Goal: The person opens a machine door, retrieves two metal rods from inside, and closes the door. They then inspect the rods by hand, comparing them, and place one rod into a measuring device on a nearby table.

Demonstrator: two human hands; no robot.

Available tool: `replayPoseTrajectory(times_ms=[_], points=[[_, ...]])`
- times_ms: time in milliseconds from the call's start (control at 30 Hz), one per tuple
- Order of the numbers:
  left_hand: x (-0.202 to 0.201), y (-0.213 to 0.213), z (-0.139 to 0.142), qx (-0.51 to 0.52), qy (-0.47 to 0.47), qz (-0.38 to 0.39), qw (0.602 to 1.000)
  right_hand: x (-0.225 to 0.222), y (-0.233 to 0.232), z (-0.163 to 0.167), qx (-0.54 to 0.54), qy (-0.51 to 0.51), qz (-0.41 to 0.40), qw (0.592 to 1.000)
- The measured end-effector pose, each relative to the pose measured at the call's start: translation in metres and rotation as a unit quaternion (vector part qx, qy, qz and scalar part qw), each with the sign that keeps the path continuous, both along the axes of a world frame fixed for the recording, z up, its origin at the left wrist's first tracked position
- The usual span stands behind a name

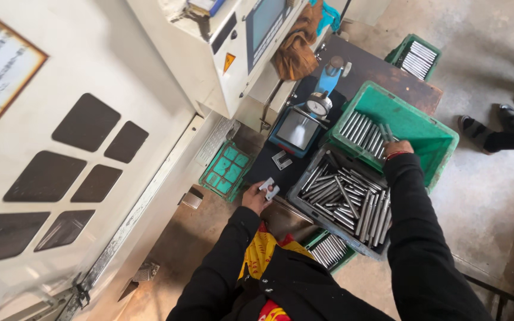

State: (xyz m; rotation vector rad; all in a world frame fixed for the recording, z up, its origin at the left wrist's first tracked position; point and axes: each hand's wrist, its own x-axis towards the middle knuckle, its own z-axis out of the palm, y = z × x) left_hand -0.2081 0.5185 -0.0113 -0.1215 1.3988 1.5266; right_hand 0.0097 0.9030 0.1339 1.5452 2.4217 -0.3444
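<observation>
L hand: your left hand is clamped on a small grey metal gauge block, held up over the near-left edge of the table.
R hand: your right hand reaches into the green crate; fingers look closed round a metal rod, but the sleeve hides most of the grip.
Hands rel.: well apart, L low by the table edge, R across both bins.
Rods: loose pile in the grey tray betw. your arms; neat row in the green crate just beyond; more in a small green bin below and another far bin.
Gauge stand: blue dial indicator stand w/ flat plate, just left of the green crate; a second small block lies on the table near it.
Step (judged): looks like you're picking one rod to check against the block.
Next move needs: lift the rod clear of the crate wall, bring hands together over the grey tray w/o snagging the pile.
Edges: machine cabinet close on L; grey tray overhangs the table's near edge.
Open room: bare concrete floor to the R; another person's feet stand there, well apart from you.
</observation>
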Motion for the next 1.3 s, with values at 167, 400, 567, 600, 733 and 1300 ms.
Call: replayPoseTrajectory(times_ms=[167, 400, 567, 600, 733, 1300], points=[[0.000, 0.036, 0.006, 0.024, 0.095, 0.027, 0.995, -0.015, -0.001, 0.000, -0.084, 0.056, -0.043, 0.994], [-0.007, 0.049, 0.015, -0.204, 0.488, -0.091, 0.844, -0.033, -0.011, 0.007, -0.064, 0.061, -0.088, 0.992], [0.007, 0.057, 0.018, -0.180, 0.568, -0.077, 0.799, -0.028, -0.012, -0.005, -0.002, 0.098, -0.136, 0.986], [0.008, 0.055, 0.019, -0.164, 0.539, -0.084, 0.822, -0.027, -0.016, -0.008, 0.023, 0.131, -0.157, 0.979], [0.002, 0.033, 0.017, -0.120, 0.475, -0.081, 0.868, -0.024, -0.028, -0.013, 0.131, 0.290, -0.066, 0.946], [0.027, -0.340, 0.029, -0.280, 0.446, -0.271, 0.806, -0.076, -0.337, -0.063, 0.166, 0.199, 0.392, 0.883]])
